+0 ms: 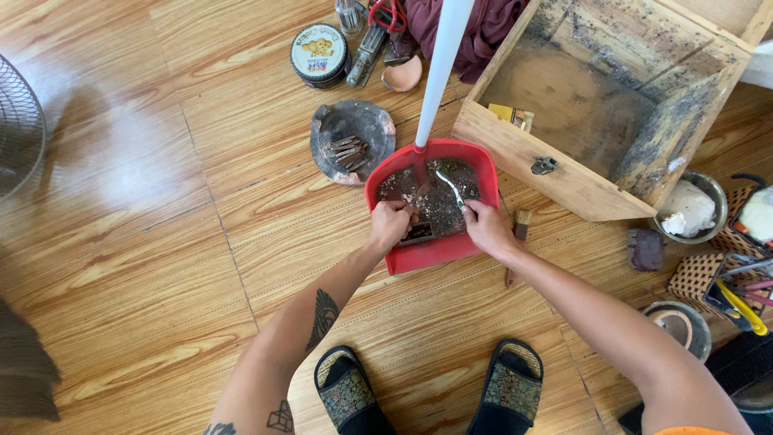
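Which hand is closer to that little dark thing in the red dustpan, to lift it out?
The left hand, probably. Its fingers already rest on the small dark rectangular piece at the near edge of the red dustpan. The right hand is busy holding a thin white tool over the dirt.

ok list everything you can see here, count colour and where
dustpan: 1, red with a white handle, floor centre, dirt inside
small dark block: 1, in the dustpan, under the left hand
thin pale tool: 1, over the dirt, in the right hand
brush: 1, wooden, floor right of the dustpan
wooden box: 1, brown, stained, upper right
grey dish: 1, holding rusty pieces, above the dustpan
round tin: 1, dark with a pale lid, top
maroon cloth: 1, top
metal bowl: 1, right edge
fan: 1, left edge
sandals: 2, black, bottom
left hand: 1, tattooed arm
right hand: 1
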